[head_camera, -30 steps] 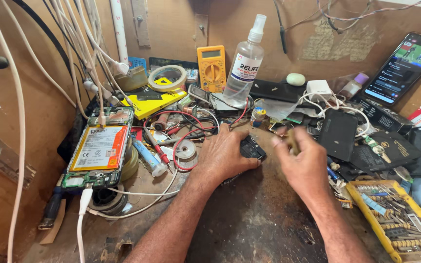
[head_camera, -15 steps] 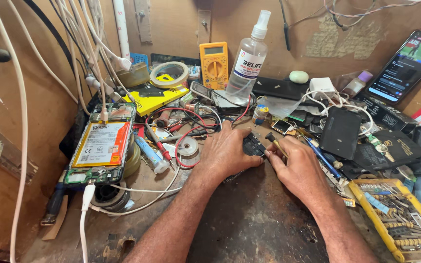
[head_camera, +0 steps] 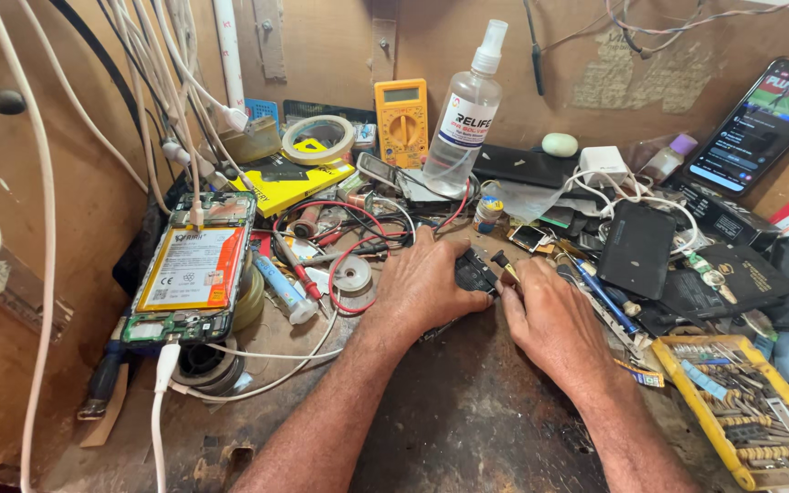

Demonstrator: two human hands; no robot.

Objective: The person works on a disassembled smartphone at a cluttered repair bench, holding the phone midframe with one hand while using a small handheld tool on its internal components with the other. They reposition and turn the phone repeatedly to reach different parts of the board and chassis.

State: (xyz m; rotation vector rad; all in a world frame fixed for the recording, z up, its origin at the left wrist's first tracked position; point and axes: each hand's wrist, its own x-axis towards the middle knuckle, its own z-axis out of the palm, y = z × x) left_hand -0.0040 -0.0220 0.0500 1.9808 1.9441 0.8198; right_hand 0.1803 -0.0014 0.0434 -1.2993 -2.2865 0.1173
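Note:
My left hand (head_camera: 424,288) lies palm down on the dark workbench (head_camera: 468,411) and presses on a small black electronic part (head_camera: 474,271). My right hand (head_camera: 554,319) is just to its right, its fingers pinched on a thin tool (head_camera: 505,265) whose tip touches the black part. The part is half hidden under my left fingers. Both forearms reach in from the bottom edge.
An opened phone with its battery showing (head_camera: 189,269) lies at left on a cable. Behind the hands stand a spray bottle (head_camera: 463,114), a yellow multimeter (head_camera: 402,119) and a tape roll (head_camera: 319,140). A lit phone (head_camera: 760,123) leans at right; a yellow parts tray (head_camera: 741,415) sits lower right.
My right hand has moved left and down toward the black part, bringing the tool tip onto it. My left hand has stayed on the part.

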